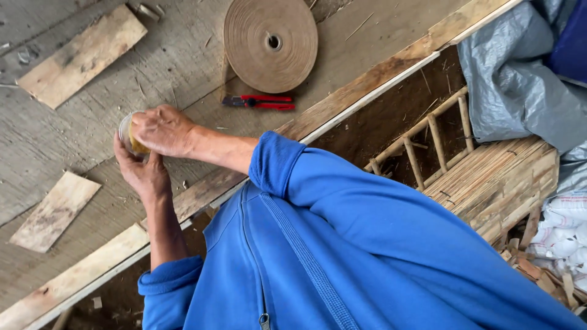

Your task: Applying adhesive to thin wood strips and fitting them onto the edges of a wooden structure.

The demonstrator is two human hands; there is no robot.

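A: What do the 2 hands hold?

B: A small round tub, clear-walled with something yellow inside. It sits at about 9 o'clock in the view, over the grey wooden table.

A: Which hand does what?

B: The left hand cups the tub from below, fingers wrapped up its near side and clamped on it. The right hand lies across the top of the tub, fingers curled down over it, so most of it is hidden. I cannot tell whether those fingers pinch a lid or only press on it.

A: What lies near?

B: At 12 o'clock from the hands, well apart, a big roll of tan strip lies flat on the table. Just below the roll, at its 6 o'clock, red-handled pliers lie on their side, handles toward 3 o'clock.

A: Anything else on the table?

B: 2 loose boards: 1 at 10 o'clock from the hands, 1 at 7 o'clock. A long plank edges the table, running from 7 o'clock up to 1 o'clock.

A: And off the table?

B: At 3 o'clock a bamboo frame sits on the dirt, with a grey tarp above it at 2 o'clock. Blue sleeves cover both arms.
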